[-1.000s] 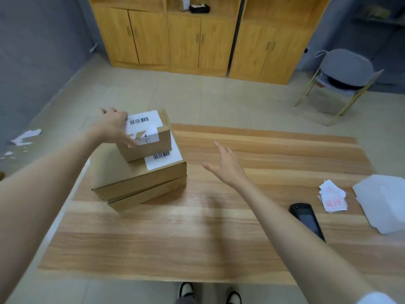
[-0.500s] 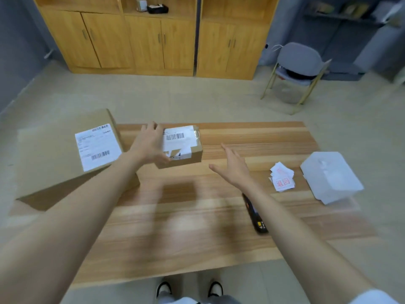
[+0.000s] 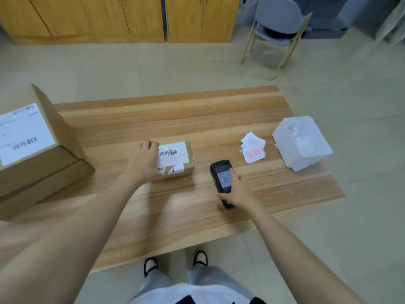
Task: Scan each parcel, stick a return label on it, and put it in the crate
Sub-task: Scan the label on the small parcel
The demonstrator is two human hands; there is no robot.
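Observation:
A small cardboard parcel with a white barcode label rests on the wooden table near its middle. My left hand grips the parcel's left side. To its right, my right hand is closed around a black handheld scanner with a lit screen, its head pointing away from me. A small pile of white return labels with red print lies further right. A clear plastic crate stands at the table's right end.
Two larger stacked cardboard parcels with a shipping label sit at the table's left end. A grey chair and wooden cabinets stand beyond the table. My feet show below the near edge.
My left hand carried the small parcel off the stack and set it down mid-table. My right hand dropped from an open reach and took hold of the scanner.

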